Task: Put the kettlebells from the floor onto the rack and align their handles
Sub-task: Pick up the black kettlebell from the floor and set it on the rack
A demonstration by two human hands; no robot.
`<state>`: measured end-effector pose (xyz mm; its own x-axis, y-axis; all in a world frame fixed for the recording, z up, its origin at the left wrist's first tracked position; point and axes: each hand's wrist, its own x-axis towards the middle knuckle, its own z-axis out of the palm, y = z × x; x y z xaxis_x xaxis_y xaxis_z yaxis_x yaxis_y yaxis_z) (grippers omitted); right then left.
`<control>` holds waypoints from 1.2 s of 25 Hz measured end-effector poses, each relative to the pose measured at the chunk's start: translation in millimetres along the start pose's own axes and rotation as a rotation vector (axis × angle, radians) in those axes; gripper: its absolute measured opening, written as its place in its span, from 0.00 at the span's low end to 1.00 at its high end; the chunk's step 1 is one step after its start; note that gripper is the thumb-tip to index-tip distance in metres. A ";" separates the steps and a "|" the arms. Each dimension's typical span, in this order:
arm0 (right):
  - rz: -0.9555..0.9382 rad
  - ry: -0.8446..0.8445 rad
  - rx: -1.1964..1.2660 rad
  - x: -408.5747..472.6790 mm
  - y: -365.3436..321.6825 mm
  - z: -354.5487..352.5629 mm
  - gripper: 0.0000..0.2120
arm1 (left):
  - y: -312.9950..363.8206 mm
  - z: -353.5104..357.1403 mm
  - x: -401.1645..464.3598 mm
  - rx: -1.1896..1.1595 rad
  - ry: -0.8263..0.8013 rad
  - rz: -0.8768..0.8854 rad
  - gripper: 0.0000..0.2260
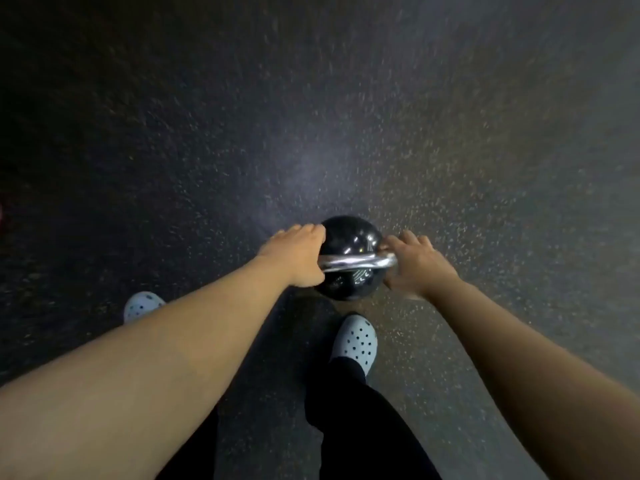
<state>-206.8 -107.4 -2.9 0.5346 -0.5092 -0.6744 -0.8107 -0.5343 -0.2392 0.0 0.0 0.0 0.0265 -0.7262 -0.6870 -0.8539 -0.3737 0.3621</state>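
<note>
A glossy black kettlebell (346, 242) with a chrome handle (353, 263) is below me, over the dark speckled floor. My left hand (296, 256) is wrapped around the left end of the handle. At the right end of the handle, my right hand (417, 263) rests with its fingers spread against the bar and the ball's side. Whether the kettlebell rests on the floor or hangs just above it, I cannot tell. No rack is in view.
My two feet in white perforated clogs (356, 339) stand just behind the kettlebell, the left one (140, 306) partly hidden by my forearm. Dark rubber floor (311, 116) stretches on all sides. A small red spot (1, 213) shows at the left edge.
</note>
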 end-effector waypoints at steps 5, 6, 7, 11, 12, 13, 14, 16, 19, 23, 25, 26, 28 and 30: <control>-0.073 -0.044 -0.090 41.0 3.7 23.4 0.10 | -9.8 40.9 41.0 -0.205 -0.142 0.078 0.09; -0.102 -0.071 -0.096 40.7 -1.0 20.9 0.09 | -13.8 38.4 38.2 -0.238 -0.138 0.094 0.09; -0.123 -0.100 -0.091 38.9 -8.5 14.6 0.08 | -20.2 31.9 34.0 -0.265 -0.133 0.101 0.08; -0.164 -0.117 0.006 21.7 -62.4 -29.0 0.04 | -48.6 -16.9 -3.4 -0.295 -0.093 0.098 0.05; -0.151 -0.130 0.057 16.8 -77.5 -40.5 0.04 | -55.0 -31.4 -15.8 -0.306 -0.077 0.092 0.06; -0.132 -0.136 0.116 12.2 -93.4 -52.3 0.04 | -61.5 -45.7 -28.4 -0.325 -0.051 0.086 0.06; -0.118 -0.131 0.165 9.4 -112.2 -66.4 0.04 | -70.1 -63.4 -44.4 -0.345 -0.013 0.077 0.07; -0.124 -0.101 0.216 6.6 -156.9 -98.3 0.03 | -92.8 -100.1 -77.5 -0.376 0.063 0.049 0.09; -0.211 -0.052 0.197 9.7 -243.5 -151.6 0.03 | -140.7 -155.5 -129.9 -0.448 0.166 -0.006 0.12; -0.337 0.027 0.151 30.0 -370.3 -214.5 0.03 | -221.1 -234.1 -192.0 -0.483 0.344 -0.088 0.14; -0.398 0.086 0.119 40.9 -440.7 -241.8 0.04 | -270.4 -277.6 -224.3 -0.447 0.419 -0.108 0.14; -0.430 0.123 0.104 45.9 -475.3 -255.0 0.04 | -294.7 -300.2 -240.4 -0.412 0.462 -0.114 0.14; -0.497 0.198 0.065 55.3 -540.1 -279.9 0.05 | -339.0 -342.5 -271.1 -0.341 0.526 -0.127 0.13; -0.561 0.252 0.070 68.8 -600.9 -305.5 0.05 | -383.6 -385.3 -297.3 -0.305 0.573 -0.152 0.11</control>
<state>390.0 -27.4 307.9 0.9168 -0.3122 -0.2490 -0.3994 -0.7253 -0.5608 519.9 136.9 308.1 0.4789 -0.8130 -0.3313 -0.6361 -0.5814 0.5073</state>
